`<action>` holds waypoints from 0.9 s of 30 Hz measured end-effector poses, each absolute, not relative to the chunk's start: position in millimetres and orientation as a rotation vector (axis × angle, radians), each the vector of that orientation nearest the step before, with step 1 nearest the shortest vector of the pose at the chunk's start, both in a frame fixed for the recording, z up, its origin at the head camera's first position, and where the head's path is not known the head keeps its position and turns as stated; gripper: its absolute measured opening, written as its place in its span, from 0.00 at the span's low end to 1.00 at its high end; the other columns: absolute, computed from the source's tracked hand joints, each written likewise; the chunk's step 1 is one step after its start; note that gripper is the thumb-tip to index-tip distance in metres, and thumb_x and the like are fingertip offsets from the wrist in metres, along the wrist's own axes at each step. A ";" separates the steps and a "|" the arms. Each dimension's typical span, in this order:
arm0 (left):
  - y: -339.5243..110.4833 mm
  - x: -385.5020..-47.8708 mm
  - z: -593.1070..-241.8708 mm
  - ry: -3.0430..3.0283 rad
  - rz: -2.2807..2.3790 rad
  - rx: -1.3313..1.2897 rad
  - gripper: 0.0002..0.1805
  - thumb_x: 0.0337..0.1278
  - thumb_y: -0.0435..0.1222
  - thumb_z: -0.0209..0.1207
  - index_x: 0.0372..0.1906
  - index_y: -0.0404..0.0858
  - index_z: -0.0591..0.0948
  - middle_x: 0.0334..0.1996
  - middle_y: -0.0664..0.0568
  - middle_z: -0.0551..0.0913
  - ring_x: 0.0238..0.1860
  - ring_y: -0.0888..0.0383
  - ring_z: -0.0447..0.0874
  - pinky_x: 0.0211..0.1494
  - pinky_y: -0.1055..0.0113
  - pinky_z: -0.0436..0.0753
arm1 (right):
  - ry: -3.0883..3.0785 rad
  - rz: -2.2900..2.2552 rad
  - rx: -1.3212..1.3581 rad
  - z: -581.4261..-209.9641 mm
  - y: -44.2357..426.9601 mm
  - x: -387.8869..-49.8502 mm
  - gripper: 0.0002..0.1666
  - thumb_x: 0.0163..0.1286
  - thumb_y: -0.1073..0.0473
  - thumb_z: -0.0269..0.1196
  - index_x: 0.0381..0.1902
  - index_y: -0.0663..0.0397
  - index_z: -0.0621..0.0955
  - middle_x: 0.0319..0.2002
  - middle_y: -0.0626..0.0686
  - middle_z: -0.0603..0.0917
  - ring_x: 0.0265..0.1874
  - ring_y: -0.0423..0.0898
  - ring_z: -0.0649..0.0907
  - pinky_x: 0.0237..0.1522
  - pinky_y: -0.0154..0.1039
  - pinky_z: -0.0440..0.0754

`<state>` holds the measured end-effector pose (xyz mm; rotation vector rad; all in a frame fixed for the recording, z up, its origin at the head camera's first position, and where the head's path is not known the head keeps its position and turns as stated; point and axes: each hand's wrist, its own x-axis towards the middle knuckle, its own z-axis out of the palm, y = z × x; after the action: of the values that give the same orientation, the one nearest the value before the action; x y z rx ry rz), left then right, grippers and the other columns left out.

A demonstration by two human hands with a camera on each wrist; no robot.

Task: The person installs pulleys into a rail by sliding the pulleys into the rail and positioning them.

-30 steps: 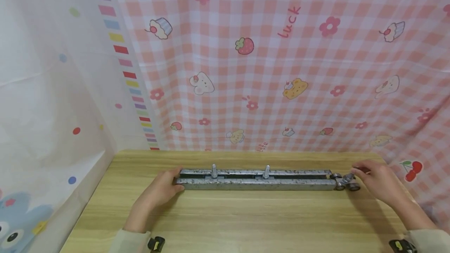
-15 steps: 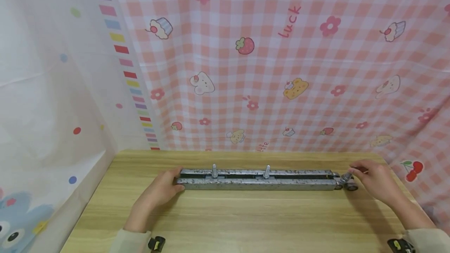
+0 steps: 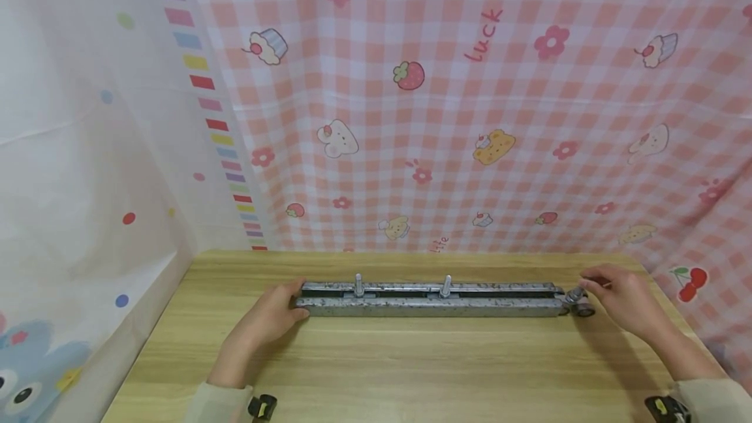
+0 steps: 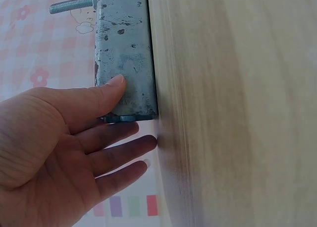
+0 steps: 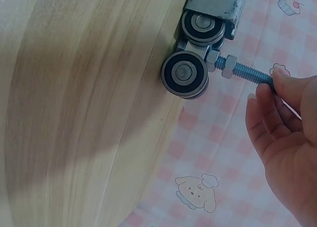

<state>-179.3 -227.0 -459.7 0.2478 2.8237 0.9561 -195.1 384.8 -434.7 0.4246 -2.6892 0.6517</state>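
Observation:
A long, scuffed metal track rail (image 3: 435, 309) with a slot along its top lies across the wooden table. Two threaded bolts (image 3: 358, 286) stand up out of the slot. My left hand (image 3: 267, 315) grips the rail's left end, the thumb (image 4: 116, 83) on its near side face. At the other end a roller trolley (image 5: 190, 71) with ball-bearing wheels sits partly inside the channel, one wheel (image 5: 184, 74) still outside. My right hand (image 3: 625, 296) pinches the tip of the trolley's threaded bolt (image 5: 252, 73), which carries a nut (image 5: 229, 67).
The wooden table (image 3: 411, 371) extends in front of the rail. Behind it hangs a pink checked cloth (image 3: 446, 116); a white dotted cloth (image 3: 76, 149) hangs at the left. Black wrist straps (image 3: 261, 408) show at the bottom.
My right hand has moved a little left, and the trolley has slid from just outside the rail's right end partly into it. The left hand and rail stay in place.

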 end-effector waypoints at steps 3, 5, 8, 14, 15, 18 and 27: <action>-227.2 -179.9 -459.4 2.820 0.960 0.243 0.37 0.68 0.29 0.66 0.76 0.23 0.65 0.69 0.29 0.74 0.71 0.33 0.72 0.71 0.40 0.74 | -2.684 0.643 0.427 -434.6 384.2 -195.9 0.06 0.68 0.72 0.70 0.42 0.67 0.87 0.35 0.57 0.88 0.31 0.47 0.86 0.29 0.33 0.84; -227.4 -180.2 -459.9 2.816 0.962 0.240 0.37 0.68 0.29 0.66 0.76 0.23 0.65 0.70 0.29 0.73 0.71 0.33 0.71 0.72 0.39 0.73 | -2.690 0.645 0.423 -434.7 383.6 -196.0 0.05 0.68 0.72 0.70 0.42 0.66 0.87 0.36 0.57 0.88 0.31 0.47 0.86 0.29 0.33 0.84; -227.2 -180.0 -459.5 2.809 0.963 0.232 0.37 0.68 0.30 0.66 0.76 0.23 0.65 0.71 0.29 0.72 0.72 0.33 0.70 0.72 0.39 0.73 | -2.697 0.652 0.429 -434.8 382.8 -195.8 0.05 0.69 0.72 0.69 0.43 0.67 0.87 0.36 0.57 0.88 0.31 0.48 0.86 0.29 0.33 0.84; -225.8 -178.3 -456.5 2.808 0.964 0.222 0.36 0.68 0.30 0.66 0.76 0.24 0.66 0.69 0.29 0.74 0.71 0.33 0.71 0.71 0.39 0.74 | -2.696 0.669 0.431 -433.8 381.2 -195.4 0.06 0.69 0.72 0.69 0.43 0.67 0.87 0.36 0.57 0.88 0.31 0.47 0.86 0.29 0.33 0.84; -225.8 -178.1 -456.3 2.811 0.961 0.224 0.36 0.68 0.30 0.66 0.76 0.24 0.67 0.69 0.29 0.75 0.71 0.33 0.72 0.71 0.39 0.74 | -2.697 0.671 0.429 -433.7 380.9 -195.4 0.06 0.69 0.72 0.69 0.43 0.67 0.87 0.36 0.57 0.88 0.31 0.47 0.86 0.29 0.33 0.84; -225.6 -177.2 -455.0 2.818 0.957 0.232 0.36 0.68 0.30 0.67 0.75 0.24 0.67 0.68 0.29 0.76 0.70 0.33 0.72 0.71 0.39 0.74 | -2.704 0.678 0.430 -433.4 379.3 -195.4 0.06 0.70 0.71 0.69 0.44 0.66 0.87 0.37 0.58 0.88 0.32 0.48 0.86 0.29 0.33 0.84; -225.2 -177.2 -455.5 2.828 0.956 0.248 0.35 0.68 0.30 0.67 0.75 0.23 0.68 0.67 0.29 0.76 0.69 0.34 0.74 0.70 0.39 0.75 | -2.718 0.687 0.435 -431.4 371.4 -195.7 0.06 0.71 0.69 0.68 0.44 0.65 0.88 0.38 0.57 0.89 0.32 0.50 0.87 0.29 0.34 0.84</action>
<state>-177.2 -225.2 -455.5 0.2476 2.8281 0.9555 -195.7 371.4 -431.4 0.4350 -2.7177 0.6869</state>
